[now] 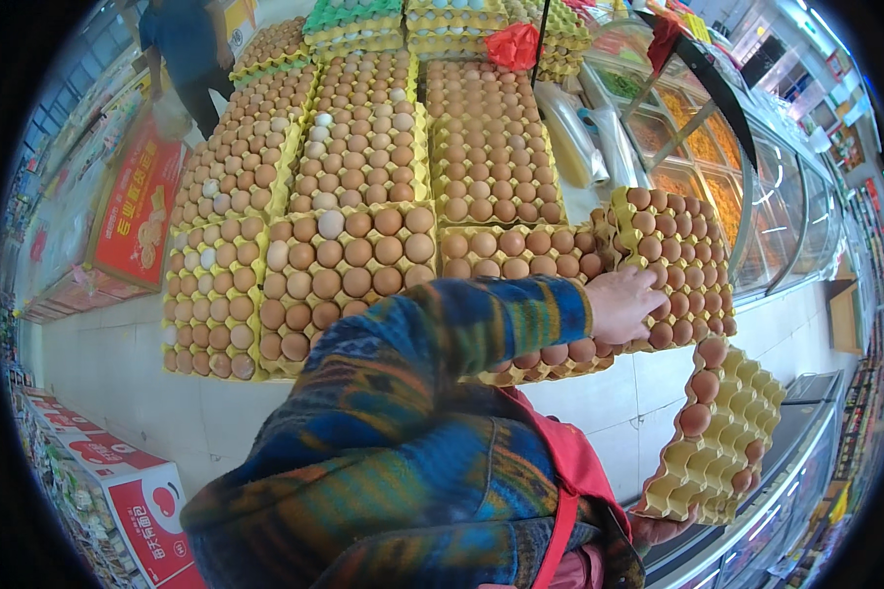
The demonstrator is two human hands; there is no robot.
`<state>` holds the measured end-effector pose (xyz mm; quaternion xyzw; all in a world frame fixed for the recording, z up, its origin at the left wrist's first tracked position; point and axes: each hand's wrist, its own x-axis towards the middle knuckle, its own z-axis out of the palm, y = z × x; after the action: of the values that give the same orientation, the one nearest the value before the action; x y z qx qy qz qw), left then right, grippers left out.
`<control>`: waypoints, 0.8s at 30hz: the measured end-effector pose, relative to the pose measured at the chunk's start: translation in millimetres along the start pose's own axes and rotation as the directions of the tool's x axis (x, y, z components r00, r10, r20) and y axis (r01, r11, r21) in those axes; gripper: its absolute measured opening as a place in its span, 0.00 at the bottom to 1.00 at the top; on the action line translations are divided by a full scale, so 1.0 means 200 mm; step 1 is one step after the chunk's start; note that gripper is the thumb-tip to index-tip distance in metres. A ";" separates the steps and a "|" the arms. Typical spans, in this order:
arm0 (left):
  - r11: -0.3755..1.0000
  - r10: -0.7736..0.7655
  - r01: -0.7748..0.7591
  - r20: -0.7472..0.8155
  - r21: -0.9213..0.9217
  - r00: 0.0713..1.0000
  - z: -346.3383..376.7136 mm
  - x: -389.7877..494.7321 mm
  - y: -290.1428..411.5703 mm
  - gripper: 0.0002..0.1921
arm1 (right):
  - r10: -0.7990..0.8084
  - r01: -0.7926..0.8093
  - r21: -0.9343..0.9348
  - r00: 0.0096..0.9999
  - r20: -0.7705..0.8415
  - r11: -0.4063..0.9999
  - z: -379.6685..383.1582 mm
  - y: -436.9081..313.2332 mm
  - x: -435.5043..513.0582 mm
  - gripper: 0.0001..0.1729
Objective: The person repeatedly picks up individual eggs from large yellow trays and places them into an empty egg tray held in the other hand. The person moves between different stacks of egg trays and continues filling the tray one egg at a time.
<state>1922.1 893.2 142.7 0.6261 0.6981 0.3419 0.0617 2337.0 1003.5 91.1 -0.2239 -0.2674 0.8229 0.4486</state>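
Observation:
My left hand (624,305) reaches across to the right and rests over the near-left side of a full egg tray (679,269). Its fingers touch brown eggs there; whether they grip one is hidden. Low at the right, my right hand (663,527) holds the bottom edge of a moulded pulp egg tray (714,456), tilted beside the display. Brown eggs (704,386) line that tray's left edge, and a few more eggs (742,480) sit at its right; most cups between are bare. Partly under my left sleeve lies another filled tray (537,243).
Many filled egg trays (357,250) cover the display before me. A red plastic bag (514,46) and rolls of clear bags (570,136) lie farther back. Right stand a glass food case (707,147) and a metal-edged counter (751,530). A person (184,59) stands far left.

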 end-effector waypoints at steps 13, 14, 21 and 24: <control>0.997 -0.063 0.069 0.154 -0.034 0.986 -0.42 -0.84 -0.12 0.25 | 0.049 -0.048 -0.041 0.998 0.029 0.998 0.14 0.13 0.21 0.38; 0.993 -0.108 0.113 0.100 -0.038 0.989 -0.45 -0.87 -0.12 0.22 | 0.047 -0.046 -0.040 0.999 0.019 0.998 0.17 0.14 0.23 0.38; 0.933 -0.335 0.359 0.307 -0.021 0.890 -0.59 -0.97 -0.13 0.27 | 0.082 -0.081 0.030 0.996 -0.042 0.996 0.18 0.17 0.33 0.36; 0.934 -0.335 0.356 0.294 -0.022 0.895 -0.62 -0.97 -0.16 0.28 | 0.078 -0.076 0.031 0.992 -0.096 0.997 0.19 0.20 0.35 0.35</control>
<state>1873.4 666.7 152.6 0.5320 0.7685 0.2576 0.2450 2254.4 1036.5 85.3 -0.2674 -0.2251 0.8314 0.4319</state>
